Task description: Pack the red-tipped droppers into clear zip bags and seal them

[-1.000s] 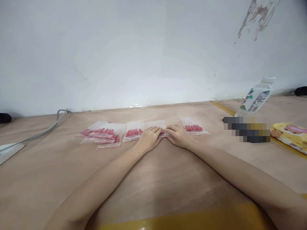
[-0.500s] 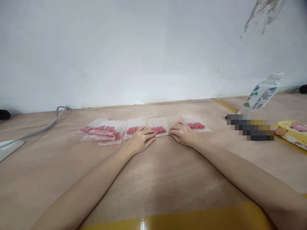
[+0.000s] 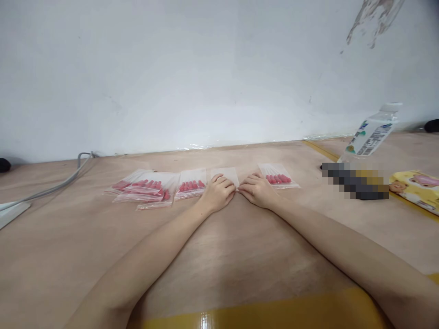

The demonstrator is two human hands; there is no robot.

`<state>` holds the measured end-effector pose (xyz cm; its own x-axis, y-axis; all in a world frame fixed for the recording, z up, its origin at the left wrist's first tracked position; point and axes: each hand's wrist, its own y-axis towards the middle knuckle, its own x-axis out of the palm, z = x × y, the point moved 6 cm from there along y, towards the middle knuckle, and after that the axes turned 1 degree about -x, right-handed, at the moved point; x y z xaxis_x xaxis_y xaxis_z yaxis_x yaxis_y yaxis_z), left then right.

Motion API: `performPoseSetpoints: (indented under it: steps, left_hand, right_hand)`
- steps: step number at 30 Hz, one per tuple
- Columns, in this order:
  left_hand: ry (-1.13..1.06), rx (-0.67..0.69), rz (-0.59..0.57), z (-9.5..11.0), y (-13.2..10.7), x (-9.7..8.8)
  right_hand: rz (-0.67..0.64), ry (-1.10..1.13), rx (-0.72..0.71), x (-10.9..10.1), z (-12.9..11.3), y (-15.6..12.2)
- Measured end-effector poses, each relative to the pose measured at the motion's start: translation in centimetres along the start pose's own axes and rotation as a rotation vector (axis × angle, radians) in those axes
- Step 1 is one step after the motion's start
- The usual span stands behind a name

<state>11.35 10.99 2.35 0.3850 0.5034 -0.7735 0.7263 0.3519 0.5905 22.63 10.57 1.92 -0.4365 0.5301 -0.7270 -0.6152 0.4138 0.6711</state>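
Small clear plastic bags of red pieces lie in a row on the wooden table (image 3: 219, 256). My left hand (image 3: 217, 194) rests with curled fingers on the near end of the middle bag (image 3: 224, 174), covering its red contents. My right hand (image 3: 256, 189) lies beside it, fingertips at the same bag's near right corner, fingers slightly bent. One bag (image 3: 277, 177) lies just right of my right hand, another bag (image 3: 190, 185) just left of my left hand. A loose heap of several bags (image 3: 142, 191) sits further left.
A tilted plastic bottle (image 3: 372, 135) stands at the right, a yellow pack (image 3: 416, 187) near it. A grey cable (image 3: 58, 185) and a white block (image 3: 12, 212) lie at the left. The white wall runs behind. Yellow tape (image 3: 274, 315) edges the table's front.
My left hand has slid right onto the middle bag and now hides its red pieces, which showed half a second ago. My right hand has barely moved.
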Motion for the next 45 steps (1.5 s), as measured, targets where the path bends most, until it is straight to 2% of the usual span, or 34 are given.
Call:
performPoseSetpoints:
  steps: [5,12,19,29,39,45]
  left_hand:
    - [0.035,0.061,0.003,0.6,0.8,0.8]
    - [0.075,0.106,0.006,0.6,0.6,0.8]
    - [0.11,0.088,0.05,0.1,-0.2,-0.4]
    - [0.153,0.079,0.051,-1.2,-2.7,-2.7]
    - [0.2,-0.02,0.016,-1.9,-3.0,-2.7]
    - [0.146,-0.045,-0.015,-2.3,-3.2,-2.3]
  right_hand:
    - [0.002,-0.006,0.01,0.0,0.0,0.1]
    - [0.0,-0.052,-0.032,-0.3,-0.3,0.2]
    - [0.004,-0.06,-0.02,-1.1,0.1,-0.4]
    - [0.003,-0.049,0.015,-1.4,0.4,-0.6]
    - [-0.008,-0.072,0.012,-1.3,0.3,-0.6]
    - [-0.051,-0.047,0.073,-1.2,0.6,-0.6]
